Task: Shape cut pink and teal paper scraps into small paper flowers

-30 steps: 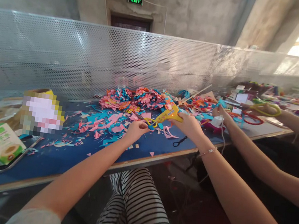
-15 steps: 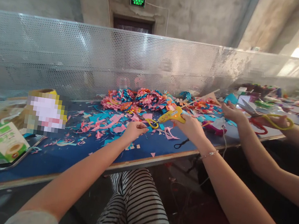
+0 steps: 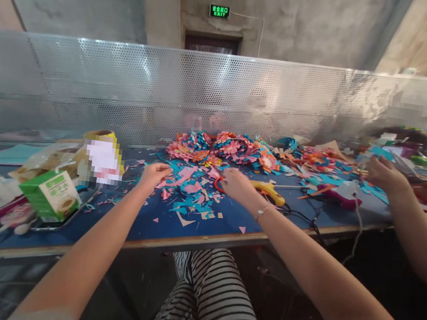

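Striped trousers [image 3: 216, 305] are seen below the edge of a blue table [image 3: 163, 230]. Above it, the fingertips of the left hand [image 3: 154, 175] are drawn together; whether anything is pinched cannot be told. A red scissor handle [image 3: 216, 183] is touched by the narrowly curled right hand [image 3: 237, 186], though a firm grip cannot be made out. A yellow glue gun [image 3: 270, 192] is laid just beside the right wrist. Paper scraps [image 3: 196, 202] are strewn around the hands; farther back, fringed paper flowers [image 3: 235, 146] are heaped before a perforated screen [image 3: 107, 90].
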`<state>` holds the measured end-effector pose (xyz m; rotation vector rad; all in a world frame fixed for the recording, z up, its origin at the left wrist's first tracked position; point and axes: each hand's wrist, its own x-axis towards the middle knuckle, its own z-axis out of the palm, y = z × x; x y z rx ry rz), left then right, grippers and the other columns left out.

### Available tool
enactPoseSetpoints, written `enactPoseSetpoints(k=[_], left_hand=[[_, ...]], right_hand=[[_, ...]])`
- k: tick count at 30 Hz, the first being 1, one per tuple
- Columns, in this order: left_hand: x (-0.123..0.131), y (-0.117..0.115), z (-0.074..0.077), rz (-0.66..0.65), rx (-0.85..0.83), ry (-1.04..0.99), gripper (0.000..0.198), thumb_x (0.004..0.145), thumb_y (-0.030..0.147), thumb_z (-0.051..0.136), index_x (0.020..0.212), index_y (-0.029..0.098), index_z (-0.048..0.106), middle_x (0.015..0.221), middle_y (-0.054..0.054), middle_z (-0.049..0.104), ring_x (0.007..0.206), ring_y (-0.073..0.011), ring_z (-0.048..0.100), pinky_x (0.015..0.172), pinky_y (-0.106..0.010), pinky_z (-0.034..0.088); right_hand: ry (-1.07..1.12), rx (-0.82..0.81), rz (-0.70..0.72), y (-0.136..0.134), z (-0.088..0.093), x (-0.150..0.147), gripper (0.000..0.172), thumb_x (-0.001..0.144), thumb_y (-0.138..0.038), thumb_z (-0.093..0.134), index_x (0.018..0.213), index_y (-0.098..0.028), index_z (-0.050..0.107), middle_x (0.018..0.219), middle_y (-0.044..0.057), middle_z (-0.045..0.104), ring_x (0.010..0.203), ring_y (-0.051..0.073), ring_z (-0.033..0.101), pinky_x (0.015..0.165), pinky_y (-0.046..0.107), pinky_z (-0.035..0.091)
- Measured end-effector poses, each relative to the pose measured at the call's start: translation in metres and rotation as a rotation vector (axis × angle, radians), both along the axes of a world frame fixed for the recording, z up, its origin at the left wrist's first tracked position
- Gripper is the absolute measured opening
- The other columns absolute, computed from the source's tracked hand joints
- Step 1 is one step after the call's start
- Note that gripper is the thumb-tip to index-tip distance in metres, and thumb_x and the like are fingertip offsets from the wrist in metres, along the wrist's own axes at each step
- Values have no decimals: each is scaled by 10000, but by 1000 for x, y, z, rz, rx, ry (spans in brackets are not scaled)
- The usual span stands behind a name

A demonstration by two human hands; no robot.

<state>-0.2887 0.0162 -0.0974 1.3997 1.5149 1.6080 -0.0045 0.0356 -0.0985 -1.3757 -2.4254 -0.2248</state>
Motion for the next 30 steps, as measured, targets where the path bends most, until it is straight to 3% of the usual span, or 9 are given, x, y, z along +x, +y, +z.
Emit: enactPoseSetpoints(k=[3, 7, 11, 15, 21, 26, 30], left_hand=[[-2, 0, -8, -53, 41, 85, 413, 437, 463, 781, 689, 172, 632, 615, -26, 634, 579, -172, 578, 543, -275, 439], [-7, -7, -11, -115, 122, 324, 305, 551, 456, 721, 680, 191, 645, 647, -29, 653, 658, -202, 611, 626, -303, 468], [-8, -12, -12, -87, 190, 442, 206, 642, 398, 666, 728, 211, 659, 704, -31, 670, 685, -205, 626, 658, -312, 486], [-2, -15, -10, -64, 206, 397, 142, 645, 322, 656, 725, 204, 658, 718, -41, 673, 708, -214, 644, 659, -320, 502], [7, -19, -8, -35, 263, 368, 167, 621, 309, 703, 736, 193, 671, 796, -55, 679, 767, -210, 642, 739, -334, 515], [14, -17, -9, -39, 278, 333, 220, 661, 382, 655, 745, 180, 679, 842, -71, 679, 796, -212, 635, 753, -339, 510], [18, -14, -7, -38, 239, 218, 197, 603, 338, 685, 713, 179, 652, 831, -64, 674, 782, -215, 636, 722, -337, 515]], right_hand=[[137, -201, 124, 10, 6, -56, 234, 793, -357, 558, 713, -147, 625, 755, 104, 629, 769, 205, 587, 646, 263, 406], [233, -447, 154, 24, 1, -90, 283, 612, -228, 699, 425, -170, 495, 472, 14, 509, 590, 171, 551, 551, 246, 363], [330, -459, 170, 30, -15, -90, 139, 553, -101, 648, 508, -169, 535, 493, -14, 530, 544, 142, 526, 511, 229, 356], [515, -422, 224, 41, -27, -82, 75, 612, -152, 573, 679, -168, 544, 639, -16, 577, 618, 116, 533, 552, 208, 390], [1079, -572, 372, 51, -26, -71, 205, 551, -286, 596, 684, -176, 485, 582, -53, 476, 550, 81, 442, 521, 203, 357], [1297, -630, 362, 44, -18, -69, 299, 533, -361, 617, 701, -196, 433, 573, -69, 428, 510, 62, 377, 467, 188, 302], [1419, -652, 387, 42, -14, -70, 354, 512, -376, 642, 717, -203, 411, 615, -73, 410, 535, 59, 384, 459, 176, 307]])
